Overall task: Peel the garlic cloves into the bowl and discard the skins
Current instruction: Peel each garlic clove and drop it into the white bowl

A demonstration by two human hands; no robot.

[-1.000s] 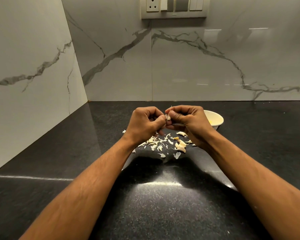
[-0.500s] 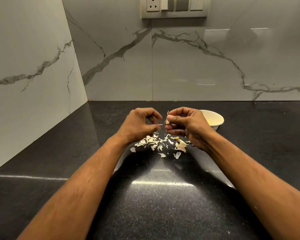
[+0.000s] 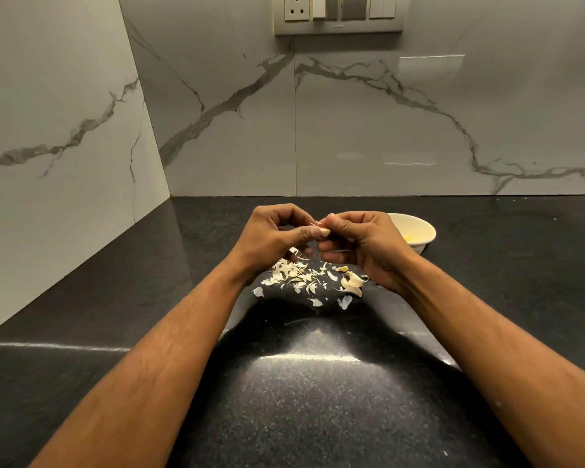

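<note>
Both hands are up over the black counter [image 3: 301, 400]. The left hand [image 3: 271, 238] and right hand [image 3: 368, 244] are curled, pinching one garlic clove [image 3: 321, 229] between their fingertips. Skins [image 3: 298, 276] lie below. The bowl [image 3: 416, 231] sits just behind the right hand.

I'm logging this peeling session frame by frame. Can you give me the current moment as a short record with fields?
surface: dark speckled countertop
left hand: pinching the garlic clove at its fingertips
right hand: pinching the same clove from the other side
skins: loose pile on the counter below the hands
unpeeled cloves: a few at the pile's right edge
bowl: white, behind the right hand; something yellowish inside
stage: clove not yet in the bowl
</note>
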